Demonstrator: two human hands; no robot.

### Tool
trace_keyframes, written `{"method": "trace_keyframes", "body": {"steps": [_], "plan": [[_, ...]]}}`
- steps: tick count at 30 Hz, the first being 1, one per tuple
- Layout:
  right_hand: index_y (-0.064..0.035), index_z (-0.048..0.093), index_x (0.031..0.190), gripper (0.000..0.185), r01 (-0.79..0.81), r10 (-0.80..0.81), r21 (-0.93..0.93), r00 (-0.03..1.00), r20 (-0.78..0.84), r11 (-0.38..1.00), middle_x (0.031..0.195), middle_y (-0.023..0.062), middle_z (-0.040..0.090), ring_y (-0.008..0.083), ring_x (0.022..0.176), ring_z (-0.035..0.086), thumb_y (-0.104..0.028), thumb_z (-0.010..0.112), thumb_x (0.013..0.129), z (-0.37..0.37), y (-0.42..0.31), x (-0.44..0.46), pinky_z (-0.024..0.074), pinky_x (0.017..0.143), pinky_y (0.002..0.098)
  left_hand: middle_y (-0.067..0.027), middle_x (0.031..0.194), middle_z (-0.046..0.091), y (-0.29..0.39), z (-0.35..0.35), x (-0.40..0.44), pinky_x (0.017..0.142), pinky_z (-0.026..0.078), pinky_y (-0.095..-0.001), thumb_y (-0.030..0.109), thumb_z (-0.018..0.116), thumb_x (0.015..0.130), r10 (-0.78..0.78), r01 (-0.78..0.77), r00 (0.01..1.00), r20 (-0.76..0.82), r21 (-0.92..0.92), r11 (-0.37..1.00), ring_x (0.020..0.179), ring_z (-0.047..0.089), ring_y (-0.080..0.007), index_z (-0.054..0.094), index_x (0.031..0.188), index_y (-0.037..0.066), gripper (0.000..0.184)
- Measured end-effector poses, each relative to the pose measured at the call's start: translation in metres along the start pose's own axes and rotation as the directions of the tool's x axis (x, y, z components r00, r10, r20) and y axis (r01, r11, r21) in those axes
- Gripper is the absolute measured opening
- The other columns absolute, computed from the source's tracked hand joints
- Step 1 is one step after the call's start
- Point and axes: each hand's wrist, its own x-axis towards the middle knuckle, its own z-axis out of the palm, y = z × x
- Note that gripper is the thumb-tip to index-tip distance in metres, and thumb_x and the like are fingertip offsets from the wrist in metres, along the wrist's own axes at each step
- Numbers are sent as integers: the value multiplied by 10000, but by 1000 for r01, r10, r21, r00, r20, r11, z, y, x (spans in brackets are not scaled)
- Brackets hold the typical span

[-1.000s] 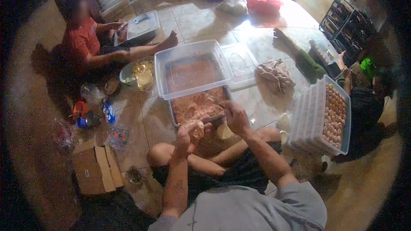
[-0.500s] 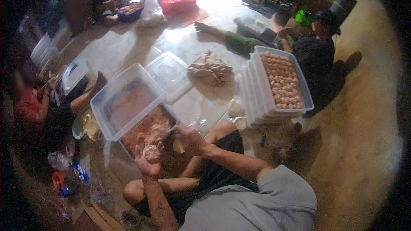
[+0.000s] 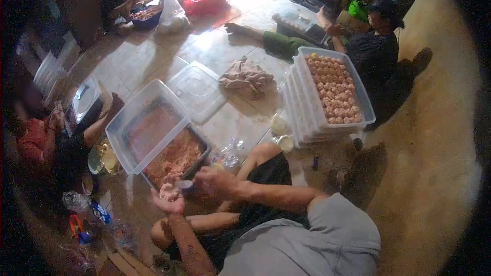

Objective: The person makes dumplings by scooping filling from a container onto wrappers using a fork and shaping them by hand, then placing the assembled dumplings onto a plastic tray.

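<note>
My left hand (image 3: 173,205) is palm up at the near edge of a dark tub (image 3: 203,154), cupping a lump of pink minced meat (image 3: 168,191). My right hand (image 3: 217,183), a little blurred, grips what looks like a spoon (image 3: 183,184), its pale end beside the lump. More minced meat (image 3: 176,156) fills the tub. A clear plastic bin (image 3: 120,145) sits tilted across the tub's far part, and the meat shows through it.
A stack of clear trays (image 3: 302,107) stands to the right, the top one filled with rows of meatballs (image 3: 335,89). A clear lid (image 3: 197,89) and a crumpled cloth (image 3: 246,75) lie ahead. Other people sit at the left, back and right. Bottles and bags (image 3: 76,202) lie at left.
The spoon's end has swung toward my left palm, and the lump there looks less round. My left hand has dropped slightly left and down. The whole view has shifted a little.
</note>
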Motion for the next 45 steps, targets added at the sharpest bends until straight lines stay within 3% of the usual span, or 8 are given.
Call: {"method": "trace_keyframes", "body": {"steps": [5,10,29,31,33,35,41,45], "plan": [[-31,677,1071,309,-314,403,500,912,-79,807,949,152,719,260,902,697,-287,706,900,-4,5,19,539,756,367,-198,1204,640,-23,61,-13,635,560,-328,592,338,1015,19,144,910,-413,360,922,833,666,-259,510,1322,-44,727],[-7,673,1030,265,-66,66,848,997,37,526,878,41,679,119,837,607,-247,702,923,-18,-13,35,504,745,296,-212,1313,566,-21,137,-45,702,583,-362,704,358,953,-73,132,986,-148,438,889,946,658,-246,259,1513,23,887],[14,641,974,253,-330,183,755,944,275,567,852,61,626,122,806,543,-235,668,946,-53,-54,63,462,698,344,-139,1122,653,5,70,-41,798,564,-361,208,574,979,-188,79,981,38,813,577,937,686,-268,532,1258,-9,356],[14,639,1023,234,-66,4,602,995,103,796,870,94,631,159,813,577,-209,652,951,-49,-43,68,483,723,350,-99,987,675,1,74,-24,685,566,-380,254,617,958,-124,-522,845,521,750,-406,824,686,-236,621,1124,21,286],[14,644,1065,217,52,123,555,954,-273,830,906,111,648,200,824,606,-171,634,954,-46,-39,63,502,760,352,-107,947,690,-6,59,-26,697,551,-380,254,633,931,114,-253,967,230,925,282,791,675,-251,683,974,48,217],[4,648,1107,212,40,174,564,931,-321,825,919,107,663,216,826,615,-150,612,966,-35,-20,48,508,774,339,-111,922,693,2,68,-16,776,530,-406,214,608,929,81,-469,700,710,542,-697,789,671,-270,700,889,74,172],[11,649,1057,165,-277,402,772,915,30,573,851,-5,602,146,817,585,-120,614,964,17,6,5,489,734,283,-85,771,673,5,58,5,805,510,-416,176,662,892,94,-590,706,701,658,-468,784,659,-252,656,846,56,129],[-12,648,1014,109,21,35,346,987,-156,938,903,112,612,231,775,590,-68,621,925,-24,-20,27,482,711,324,-81,764,656,-19,46,-9,747,518,-389,269,713,879,323,-336,897,301,940,57,770,649,-226,645,865,51,228]]}}
